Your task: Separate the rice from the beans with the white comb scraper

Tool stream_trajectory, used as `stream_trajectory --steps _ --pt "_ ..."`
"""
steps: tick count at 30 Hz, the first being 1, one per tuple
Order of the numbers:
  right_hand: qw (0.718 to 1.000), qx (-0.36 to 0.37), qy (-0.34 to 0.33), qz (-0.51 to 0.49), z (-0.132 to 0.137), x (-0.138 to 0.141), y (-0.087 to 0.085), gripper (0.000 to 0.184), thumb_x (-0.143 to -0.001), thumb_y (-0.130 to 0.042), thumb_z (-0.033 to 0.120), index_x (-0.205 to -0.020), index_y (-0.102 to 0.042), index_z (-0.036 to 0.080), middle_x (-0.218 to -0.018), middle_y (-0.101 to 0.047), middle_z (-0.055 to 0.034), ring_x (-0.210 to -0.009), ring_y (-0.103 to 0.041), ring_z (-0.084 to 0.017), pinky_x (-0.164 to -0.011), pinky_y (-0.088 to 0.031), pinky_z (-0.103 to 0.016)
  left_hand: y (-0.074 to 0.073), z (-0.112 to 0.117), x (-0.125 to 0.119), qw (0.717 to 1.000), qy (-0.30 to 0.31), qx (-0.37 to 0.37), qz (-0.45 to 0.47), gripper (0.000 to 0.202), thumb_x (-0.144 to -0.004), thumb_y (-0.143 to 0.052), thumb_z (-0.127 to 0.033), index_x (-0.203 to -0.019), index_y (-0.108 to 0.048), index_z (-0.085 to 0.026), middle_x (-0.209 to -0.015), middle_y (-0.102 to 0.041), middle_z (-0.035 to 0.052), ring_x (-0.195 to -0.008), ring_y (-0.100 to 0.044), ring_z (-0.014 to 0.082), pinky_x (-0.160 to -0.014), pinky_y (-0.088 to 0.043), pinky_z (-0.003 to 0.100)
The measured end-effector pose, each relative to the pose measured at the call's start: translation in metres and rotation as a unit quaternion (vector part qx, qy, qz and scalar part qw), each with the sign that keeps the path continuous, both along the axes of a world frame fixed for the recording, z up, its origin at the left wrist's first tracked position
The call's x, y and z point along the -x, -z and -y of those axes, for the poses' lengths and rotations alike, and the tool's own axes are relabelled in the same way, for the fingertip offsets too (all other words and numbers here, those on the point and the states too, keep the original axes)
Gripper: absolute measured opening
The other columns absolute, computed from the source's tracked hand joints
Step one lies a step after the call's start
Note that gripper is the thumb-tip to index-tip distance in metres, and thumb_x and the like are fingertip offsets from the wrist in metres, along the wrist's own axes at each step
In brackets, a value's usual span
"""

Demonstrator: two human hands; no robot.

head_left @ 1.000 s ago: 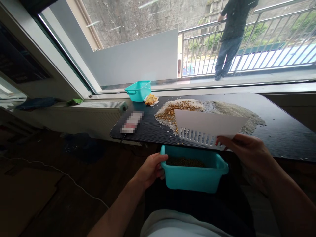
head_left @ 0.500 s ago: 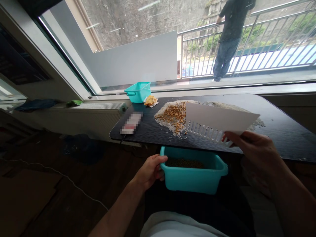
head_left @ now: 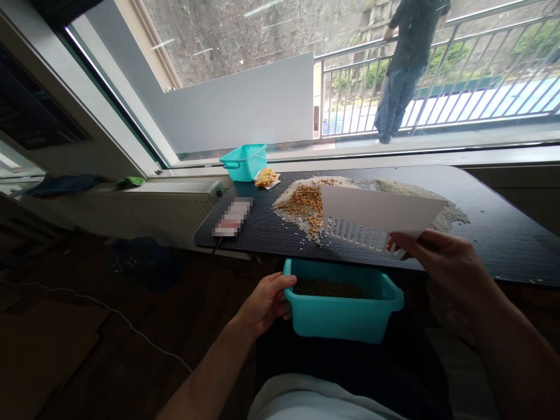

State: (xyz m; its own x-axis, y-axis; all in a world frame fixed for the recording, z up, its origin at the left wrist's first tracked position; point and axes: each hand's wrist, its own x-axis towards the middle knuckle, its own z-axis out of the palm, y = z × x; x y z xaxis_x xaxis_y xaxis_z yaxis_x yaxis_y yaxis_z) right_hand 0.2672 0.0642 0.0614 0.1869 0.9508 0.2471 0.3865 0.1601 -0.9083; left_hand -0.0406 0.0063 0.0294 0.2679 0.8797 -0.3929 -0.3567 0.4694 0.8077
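My left hand [head_left: 268, 297] grips the left end of a teal plastic basin [head_left: 345, 318], thumb over its rim. Small brownish grains or beans [head_left: 328, 289] cover the basin's bottom in shadow. In my right hand [head_left: 446, 254] is a white slotted sheet [head_left: 380, 207], pinched at its lower right corner, with a row of long slots along the lower edge. The sheet is held above the front of the dark table [head_left: 271, 236]. Behind it lie yellow soybeans [head_left: 305, 204] on white rice-like grains [head_left: 284, 195]; the sheet hides part of the pile.
A greyish-white grain heap [head_left: 450, 216] spreads at the right. Farther back are another teal basin [head_left: 246, 163] and a yellow item on white paper [head_left: 266, 178]. A blurred-out flat device with a cable [head_left: 233, 217] lies left. Beyond the window a person [head_left: 406, 64] stands at a railing.
My right hand has carried the slotted sheet slightly left, over more of the soybeans. My left hand and the held basin have stayed put.
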Motion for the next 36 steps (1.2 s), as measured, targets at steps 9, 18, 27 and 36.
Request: stream_trajectory --steps 9,18,27,36 --pt "0.995 0.019 -0.093 -0.008 -0.004 0.028 -0.005 0.052 -0.059 -0.077 0.074 -0.062 -0.076 0.022 -0.059 -0.07 -0.0034 -0.054 -0.058 -0.016 -0.051 -0.051 -0.03 0.001 0.0 0.003 1.0 -0.005 0.005 -0.011 0.051 -0.062 -0.086 -0.045 -0.054 -0.042 -0.02 -0.041 -0.037 -0.0102 -0.035 -0.034 0.0047 -0.038 -0.031 0.02" --pt "0.988 0.049 -0.146 -0.017 -0.001 0.034 -0.002 0.053 -0.057 -0.078 0.074 -0.063 -0.077 0.021 -0.066 -0.074 -0.004 -0.064 -0.067 -0.022 -0.063 -0.058 -0.035 0.007 -0.001 0.011 1.0 -0.01 -0.004 -0.018 0.051 -0.064 -0.085 -0.047 -0.052 -0.043 -0.021 -0.04 -0.038 -0.0091 -0.036 -0.034 0.0053 -0.039 -0.03 0.021" --pt "0.998 0.013 -0.052 -0.029 0.011 0.015 0.011 0.038 -0.063 -0.08 0.063 -0.068 -0.079 0.026 -0.069 -0.076 -0.0013 -0.064 -0.07 -0.024 -0.063 -0.061 -0.038 0.007 0.0 0.009 1.0 -0.018 -0.006 -0.013 0.052 -0.063 -0.086 -0.047 -0.052 -0.042 -0.02 -0.041 -0.036 -0.0096 -0.036 -0.032 0.0048 -0.039 -0.028 0.021" --pt "0.999 -0.024 0.041 -0.019 0.0 0.003 0.035 0.039 -0.066 -0.077 0.065 -0.065 -0.076 0.025 -0.06 -0.072 -0.0006 -0.055 -0.065 -0.019 -0.051 -0.055 -0.032 0.008 0.001 0.007 0.999 -0.003 -0.022 -0.024 0.051 -0.068 -0.082 -0.049 -0.056 -0.041 -0.021 -0.043 -0.035 -0.0102 -0.037 -0.034 0.0051 -0.041 -0.031 0.02"
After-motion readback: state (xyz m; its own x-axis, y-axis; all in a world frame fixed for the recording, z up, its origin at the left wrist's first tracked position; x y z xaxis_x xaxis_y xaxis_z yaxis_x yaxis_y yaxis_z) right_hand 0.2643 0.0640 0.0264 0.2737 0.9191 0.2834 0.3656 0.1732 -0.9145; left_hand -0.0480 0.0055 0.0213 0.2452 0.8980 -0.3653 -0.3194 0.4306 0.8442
